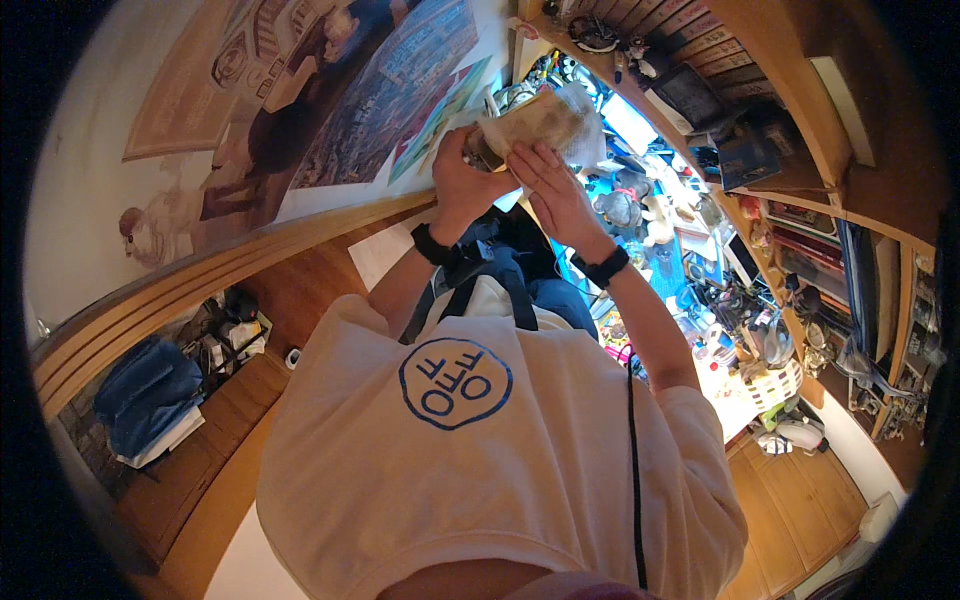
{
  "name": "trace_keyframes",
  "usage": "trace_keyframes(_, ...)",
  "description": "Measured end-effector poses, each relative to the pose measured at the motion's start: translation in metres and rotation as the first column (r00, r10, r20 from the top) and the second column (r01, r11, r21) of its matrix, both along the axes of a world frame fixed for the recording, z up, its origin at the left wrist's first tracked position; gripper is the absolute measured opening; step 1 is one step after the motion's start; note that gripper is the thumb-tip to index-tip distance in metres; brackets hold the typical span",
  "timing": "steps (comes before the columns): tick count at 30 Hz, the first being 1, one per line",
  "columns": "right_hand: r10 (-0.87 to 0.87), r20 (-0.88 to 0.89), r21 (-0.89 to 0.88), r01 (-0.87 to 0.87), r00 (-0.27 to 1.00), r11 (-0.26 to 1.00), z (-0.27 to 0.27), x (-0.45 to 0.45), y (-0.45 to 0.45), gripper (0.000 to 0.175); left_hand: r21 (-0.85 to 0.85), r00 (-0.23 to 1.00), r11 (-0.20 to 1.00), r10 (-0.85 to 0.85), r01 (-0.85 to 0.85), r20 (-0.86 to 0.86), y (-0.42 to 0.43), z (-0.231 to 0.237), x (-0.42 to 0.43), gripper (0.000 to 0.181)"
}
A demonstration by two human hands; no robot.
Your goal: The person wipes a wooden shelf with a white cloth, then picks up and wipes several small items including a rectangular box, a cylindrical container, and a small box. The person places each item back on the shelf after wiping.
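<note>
At the top centre, my left hand [466, 184] grips a small boxy object [484, 152] by its left end. Its exact kind cannot be made out. A thin, whitish cloth or paper wipe [544, 124], marked with brownish patches, covers most of it. My right hand [553, 196] lies over the near side of this wipe, fingers together and extended, pressing it against the object. Both hands are raised beside the brightly lit desk, between it and the wall. Each wrist wears a dark band.
The desk to the right is crowded with small items, among them grey plush toys [622, 199] and a white basket [776, 386]. Wooden shelves [847, 180] run along the far right. Posters [390, 97] hang on the left wall. Blue folded fabric [150, 394] lies lower left.
</note>
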State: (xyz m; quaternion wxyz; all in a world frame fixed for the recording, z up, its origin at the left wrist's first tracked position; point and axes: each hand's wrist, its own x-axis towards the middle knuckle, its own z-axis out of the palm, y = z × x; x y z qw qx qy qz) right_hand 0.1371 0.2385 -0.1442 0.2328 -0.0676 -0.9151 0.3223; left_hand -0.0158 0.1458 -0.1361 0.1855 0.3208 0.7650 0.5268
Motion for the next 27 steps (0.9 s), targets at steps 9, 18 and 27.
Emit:
trace_keyframes(9,-0.252,-0.016,0.15,0.252,0.967,0.956,0.014,-0.012,0.016,0.059,0.044,0.688,0.997,-0.075,0.063,0.721,0.009,0.025,-0.013,0.052)
trace_keyframes(18,-0.297,-0.082,0.008,0.298,0.951,0.954,0.044,-0.01,0.045,0.046,-0.012,0.672,0.998,-0.03,0.058,0.74,0.01,0.047,-0.005,0.049)
trace_keyframes(27,-0.156,-0.031,-0.003,0.156,0.987,0.988,0.04,-0.004,-0.009,0.053,0.023,0.606,1.0,-0.013,-0.008,0.796,0.014,0.043,-0.002,0.05)
